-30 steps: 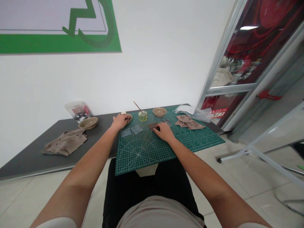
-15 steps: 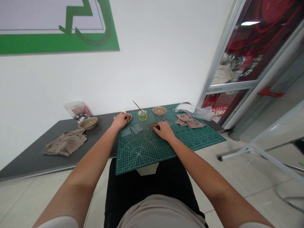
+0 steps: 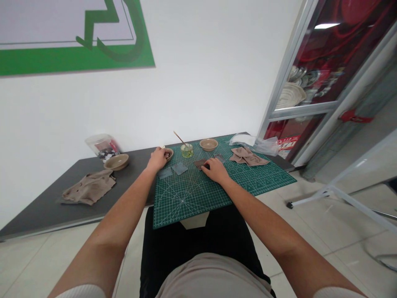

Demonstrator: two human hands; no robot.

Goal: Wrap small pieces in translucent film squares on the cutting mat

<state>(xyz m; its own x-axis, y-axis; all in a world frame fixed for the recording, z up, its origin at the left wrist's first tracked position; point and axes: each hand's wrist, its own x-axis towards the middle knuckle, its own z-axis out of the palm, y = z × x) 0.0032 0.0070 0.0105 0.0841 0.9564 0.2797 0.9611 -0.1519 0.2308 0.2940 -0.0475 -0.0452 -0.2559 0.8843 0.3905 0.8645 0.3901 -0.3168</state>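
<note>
My left hand (image 3: pixel 159 159) reaches to a small tan bowl (image 3: pixel 169 153) at the mat's left back edge. Its fingers are curled down into the bowl over small brownish contents, and what they pinch is hidden. My right hand (image 3: pixel 216 169) rests on the green cutting mat (image 3: pixel 198 194), fingers bent and closed at the edge of a flat brown square piece (image 3: pixel 199 164). Beside my left hand lie two greyish clear squares, one of them a thin film square (image 3: pixel 179 168). Another clear square (image 3: pixel 219 158) lies just behind my right hand.
A glass jar (image 3: pixel 187 150) of yellowish liquid holds a brush (image 3: pixel 179 137). Behind the mat's middle stands a tan dish (image 3: pixel 209 144). At right lie a brown cloth (image 3: pixel 248 156) and a plastic bag (image 3: pixel 263 145). Leftward are another cloth (image 3: pixel 89 187), a bowl (image 3: pixel 116 162) and a clear tub (image 3: pixel 102 145).
The view has shifted slightly. Both hands stay at the same places, the left at the small bowl and the right on the brown square.
</note>
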